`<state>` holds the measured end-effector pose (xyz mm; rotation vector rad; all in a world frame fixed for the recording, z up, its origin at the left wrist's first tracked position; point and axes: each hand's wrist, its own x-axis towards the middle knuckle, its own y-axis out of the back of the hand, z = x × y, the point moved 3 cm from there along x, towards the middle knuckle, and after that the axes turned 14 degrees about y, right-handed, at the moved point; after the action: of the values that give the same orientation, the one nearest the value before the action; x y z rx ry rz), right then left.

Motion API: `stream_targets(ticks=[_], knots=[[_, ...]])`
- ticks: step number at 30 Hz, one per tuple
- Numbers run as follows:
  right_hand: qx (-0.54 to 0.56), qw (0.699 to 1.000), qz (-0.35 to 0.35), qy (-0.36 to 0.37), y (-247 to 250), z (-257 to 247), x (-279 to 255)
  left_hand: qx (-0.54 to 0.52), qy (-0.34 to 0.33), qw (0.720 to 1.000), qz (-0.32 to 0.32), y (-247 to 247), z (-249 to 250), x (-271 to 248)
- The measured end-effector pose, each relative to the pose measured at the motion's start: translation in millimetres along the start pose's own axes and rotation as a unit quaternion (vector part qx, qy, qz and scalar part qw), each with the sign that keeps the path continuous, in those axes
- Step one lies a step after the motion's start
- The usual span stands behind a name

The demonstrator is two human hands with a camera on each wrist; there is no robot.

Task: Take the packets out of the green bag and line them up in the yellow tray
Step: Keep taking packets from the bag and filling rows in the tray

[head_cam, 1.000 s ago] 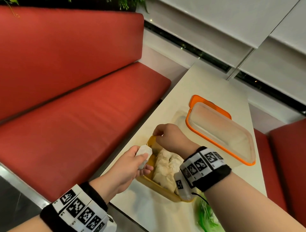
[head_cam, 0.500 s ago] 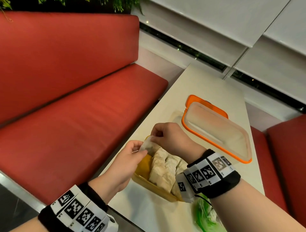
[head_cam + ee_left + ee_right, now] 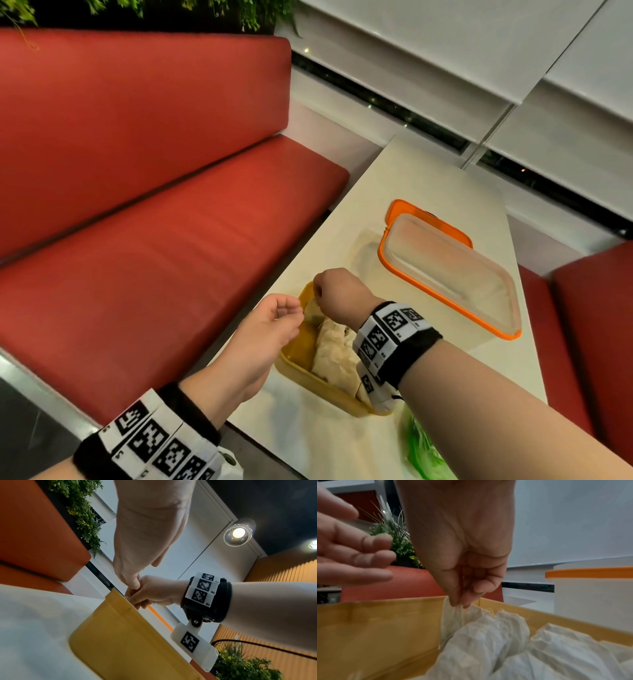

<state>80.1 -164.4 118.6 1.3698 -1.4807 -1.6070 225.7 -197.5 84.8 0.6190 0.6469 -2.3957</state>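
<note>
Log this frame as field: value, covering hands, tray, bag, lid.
right hand: pinches the top edge of a white packet at the tray's far end
left hand: open, empty, beside the tray
yellow tray: on the table, holds a row of white packets
green bag: on the table, near edge
orange-rimmed lid: on the table beyond the tray

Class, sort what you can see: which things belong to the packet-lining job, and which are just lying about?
Part of the job:
- yellow tray
- packets
- green bag
- right hand, pinching a packet
- left hand, holding nothing

Just lying about:
- orange-rimmed lid
- red bench
</note>
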Motion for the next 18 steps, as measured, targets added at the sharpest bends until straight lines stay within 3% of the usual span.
stream_targets(ticks=[13, 18], knots=[[-0.046, 0.999, -0.004, -0.026, 2, 0, -4, -0.016, 0.004, 1.000, -0.008, 0, -3, -5], [-0.013, 0.997, 0.065, -0.026, 19, 2, -26, -0.002, 0.004, 1.000, -0.013, -5, -4, -8]])
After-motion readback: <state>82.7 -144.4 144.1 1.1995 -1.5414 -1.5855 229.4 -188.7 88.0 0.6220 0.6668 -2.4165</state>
